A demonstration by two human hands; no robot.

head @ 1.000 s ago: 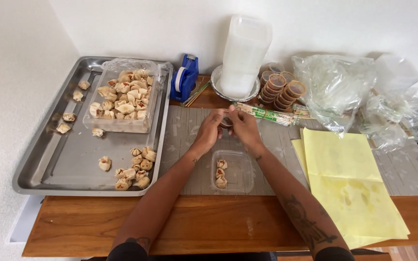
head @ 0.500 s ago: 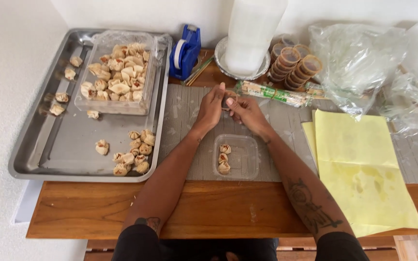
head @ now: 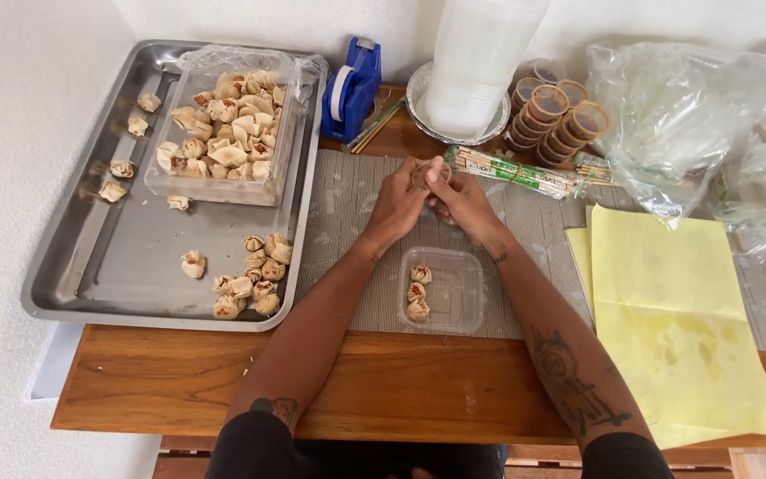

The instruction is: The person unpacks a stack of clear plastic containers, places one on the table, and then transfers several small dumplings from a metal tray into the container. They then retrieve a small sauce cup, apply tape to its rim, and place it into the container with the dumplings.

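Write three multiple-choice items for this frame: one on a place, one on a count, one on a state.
1. Where is the tape dispenser?
A. right of the tray
B. on the yellow paper
C. in the tub

2. How many dumplings lie in the tub?
A. one
B. three
C. six

3. What are the hands doing?
A. resting flat on the mat
B. together holding a small item above the mat
C. gripping the tray

Key: 1 A, it stands just past the tray's right rim. 2 B, three in a column. 3 B, left hand and right hand meet around a small round item.

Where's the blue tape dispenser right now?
In the head view, the blue tape dispenser stands at the back of the table, between the metal tray on its left and the stack of clear containers.
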